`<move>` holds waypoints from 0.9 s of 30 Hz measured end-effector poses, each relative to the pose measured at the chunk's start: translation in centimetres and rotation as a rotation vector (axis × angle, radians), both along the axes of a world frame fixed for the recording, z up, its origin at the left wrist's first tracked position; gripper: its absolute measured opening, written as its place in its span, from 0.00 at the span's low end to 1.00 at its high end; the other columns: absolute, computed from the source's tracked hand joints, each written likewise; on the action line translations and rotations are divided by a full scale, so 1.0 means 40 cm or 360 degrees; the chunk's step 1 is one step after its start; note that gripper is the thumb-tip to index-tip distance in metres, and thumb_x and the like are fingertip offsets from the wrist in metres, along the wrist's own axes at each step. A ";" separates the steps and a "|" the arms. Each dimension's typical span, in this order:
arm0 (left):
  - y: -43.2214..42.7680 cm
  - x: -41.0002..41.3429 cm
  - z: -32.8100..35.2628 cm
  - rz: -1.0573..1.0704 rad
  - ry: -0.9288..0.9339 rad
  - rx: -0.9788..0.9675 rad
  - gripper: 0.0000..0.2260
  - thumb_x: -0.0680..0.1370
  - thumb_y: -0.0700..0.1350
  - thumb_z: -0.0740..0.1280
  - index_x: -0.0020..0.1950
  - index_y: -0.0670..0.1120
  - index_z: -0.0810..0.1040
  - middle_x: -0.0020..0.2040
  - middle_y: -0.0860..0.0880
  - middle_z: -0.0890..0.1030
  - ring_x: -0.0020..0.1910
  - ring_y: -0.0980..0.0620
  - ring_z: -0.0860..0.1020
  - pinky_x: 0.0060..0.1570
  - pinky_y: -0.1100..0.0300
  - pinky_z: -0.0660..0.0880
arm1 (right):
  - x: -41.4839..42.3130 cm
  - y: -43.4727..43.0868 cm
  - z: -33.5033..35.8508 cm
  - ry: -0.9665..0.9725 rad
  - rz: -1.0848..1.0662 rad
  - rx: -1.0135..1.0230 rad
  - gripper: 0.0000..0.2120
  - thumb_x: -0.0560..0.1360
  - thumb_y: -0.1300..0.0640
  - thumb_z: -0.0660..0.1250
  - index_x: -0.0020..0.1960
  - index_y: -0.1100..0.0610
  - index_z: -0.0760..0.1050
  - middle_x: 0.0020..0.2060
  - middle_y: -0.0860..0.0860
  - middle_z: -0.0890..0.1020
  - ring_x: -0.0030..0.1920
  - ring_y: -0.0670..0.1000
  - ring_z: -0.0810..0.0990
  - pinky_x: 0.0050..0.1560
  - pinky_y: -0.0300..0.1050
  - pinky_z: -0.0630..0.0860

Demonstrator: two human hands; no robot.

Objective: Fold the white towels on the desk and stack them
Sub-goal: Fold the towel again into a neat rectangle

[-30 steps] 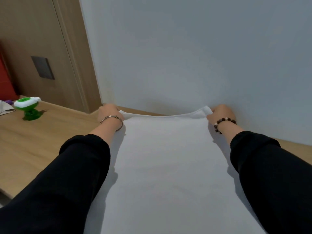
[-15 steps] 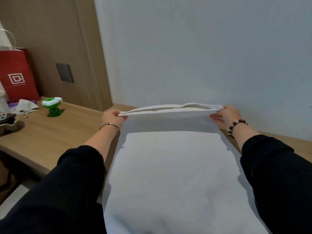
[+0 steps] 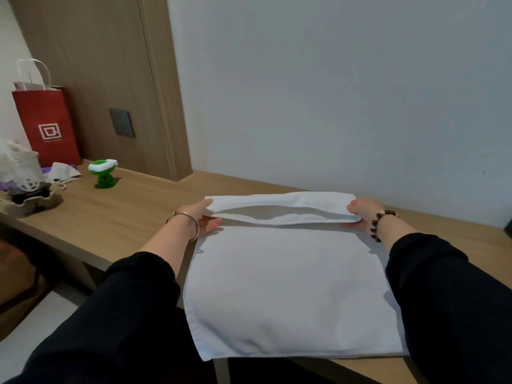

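Note:
A white towel [image 3: 282,284] lies spread on the wooden desk [image 3: 124,217], its near edge hanging slightly over the desk's front. Its far edge is lifted and curled back toward me as a raised fold [image 3: 285,207]. My left hand [image 3: 203,214] pinches the left corner of that fold, and my right hand [image 3: 360,212] pinches the right corner. Both arms wear black sleeves; the left wrist has a metal bangle, the right a bead bracelet. I see just this one towel.
A plain wall stands just behind the towel. On the desk's left end are a green and white gadget [image 3: 104,173], a crumpled white cloth [image 3: 62,173], a red paper bag [image 3: 45,126] and a clutter of items [image 3: 22,184]. A dark object [image 3: 508,225] sits at the right edge.
Both hands have lifted the towel's far edge off the desk and drawn it back toward me, forming a fold. The view has pulled back and tilted down.

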State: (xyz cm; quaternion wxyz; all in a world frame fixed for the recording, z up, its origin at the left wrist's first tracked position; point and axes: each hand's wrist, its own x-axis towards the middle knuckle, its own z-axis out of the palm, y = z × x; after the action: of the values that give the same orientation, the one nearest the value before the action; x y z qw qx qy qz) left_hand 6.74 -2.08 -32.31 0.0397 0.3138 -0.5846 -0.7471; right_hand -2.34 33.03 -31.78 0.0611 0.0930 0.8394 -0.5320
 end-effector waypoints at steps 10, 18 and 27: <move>0.003 0.011 -0.037 -0.0352 -0.0188 -0.1546 0.18 0.72 0.36 0.63 0.61 0.48 0.73 0.48 0.42 0.77 0.40 0.44 0.76 0.36 0.59 0.71 | 0.006 -0.027 -0.054 0.0379 -0.0078 0.1504 0.10 0.76 0.61 0.57 0.54 0.61 0.74 0.55 0.61 0.74 0.55 0.61 0.73 0.53 0.50 0.72; 0.089 -0.032 -0.037 -0.0957 0.0352 -0.2797 0.08 0.76 0.50 0.63 0.52 0.52 0.77 0.56 0.51 0.77 0.60 0.47 0.71 0.51 0.55 0.69 | 0.044 -0.146 -0.090 0.0933 0.0692 0.1075 0.14 0.77 0.54 0.62 0.61 0.55 0.74 0.60 0.53 0.76 0.62 0.55 0.71 0.59 0.45 0.66; 0.096 -0.040 -0.063 -0.1094 0.0517 -0.3243 0.11 0.79 0.43 0.56 0.50 0.46 0.78 0.48 0.48 0.79 0.51 0.47 0.76 0.45 0.54 0.72 | 0.036 -0.115 -0.118 0.0710 0.0713 0.0733 0.16 0.73 0.53 0.71 0.60 0.52 0.79 0.64 0.48 0.76 0.63 0.45 0.74 0.61 0.32 0.64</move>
State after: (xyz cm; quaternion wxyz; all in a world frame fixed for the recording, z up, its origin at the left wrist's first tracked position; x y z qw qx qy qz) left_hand 5.14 1.75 -34.83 0.1470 -0.1495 -0.9741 0.0850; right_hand -0.89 28.42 -36.50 -0.0308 -0.1993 0.9290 -0.3103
